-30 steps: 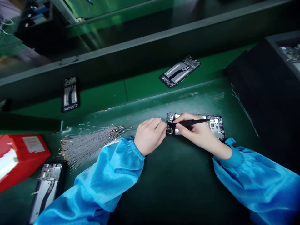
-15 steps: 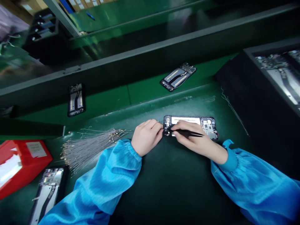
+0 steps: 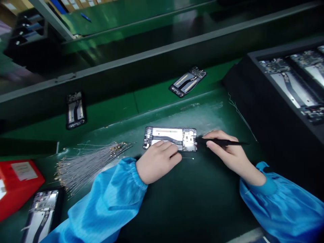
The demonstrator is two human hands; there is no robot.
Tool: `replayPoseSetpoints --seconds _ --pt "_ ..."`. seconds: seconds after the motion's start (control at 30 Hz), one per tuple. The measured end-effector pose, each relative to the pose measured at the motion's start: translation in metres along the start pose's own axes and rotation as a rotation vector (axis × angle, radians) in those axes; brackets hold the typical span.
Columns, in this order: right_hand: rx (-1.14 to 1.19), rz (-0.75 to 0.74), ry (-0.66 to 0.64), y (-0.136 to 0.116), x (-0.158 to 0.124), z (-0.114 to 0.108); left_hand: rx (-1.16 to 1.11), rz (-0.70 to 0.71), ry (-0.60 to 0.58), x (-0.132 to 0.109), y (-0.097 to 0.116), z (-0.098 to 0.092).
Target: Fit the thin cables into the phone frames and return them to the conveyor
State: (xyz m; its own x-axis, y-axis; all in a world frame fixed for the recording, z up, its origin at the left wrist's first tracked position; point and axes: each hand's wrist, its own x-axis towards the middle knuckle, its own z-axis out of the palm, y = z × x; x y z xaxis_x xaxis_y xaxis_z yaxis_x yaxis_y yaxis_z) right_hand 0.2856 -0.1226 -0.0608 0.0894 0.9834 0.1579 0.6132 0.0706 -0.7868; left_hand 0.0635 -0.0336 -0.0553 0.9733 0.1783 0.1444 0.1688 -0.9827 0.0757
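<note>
An opened phone frame (image 3: 170,137) lies flat on the dark green mat, showing its boards and a silver plate. My left hand (image 3: 158,161) rests its fingers on the frame's near edge. My right hand (image 3: 227,153) sits just right of the frame, clear of it, and grips black tweezers (image 3: 222,143) whose tips point left toward the frame's right end. A thin wire (image 3: 187,158) lies on the mat beside my left fingertips. Both arms wear blue sleeves.
A fan of thin silver wires (image 3: 88,161) lies to the left. Two phone frames (image 3: 75,110) (image 3: 187,81) sit on the green belt behind. A red box (image 3: 17,182) and another frame (image 3: 37,216) are at lower left. A black tray (image 3: 288,84) of frames stands at right.
The phone frame has slid left and my left hand now lies on its near edge. My right hand with the tweezers has come off the frame to its right side.
</note>
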Motion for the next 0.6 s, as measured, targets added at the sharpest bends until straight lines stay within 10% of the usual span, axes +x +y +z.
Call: replayPoseSetpoints --seconds 0.6 --pt "0.139 0.030 -0.101 -0.007 -0.003 0.012 -0.009 -0.071 0.153 0.012 0.006 0.011"
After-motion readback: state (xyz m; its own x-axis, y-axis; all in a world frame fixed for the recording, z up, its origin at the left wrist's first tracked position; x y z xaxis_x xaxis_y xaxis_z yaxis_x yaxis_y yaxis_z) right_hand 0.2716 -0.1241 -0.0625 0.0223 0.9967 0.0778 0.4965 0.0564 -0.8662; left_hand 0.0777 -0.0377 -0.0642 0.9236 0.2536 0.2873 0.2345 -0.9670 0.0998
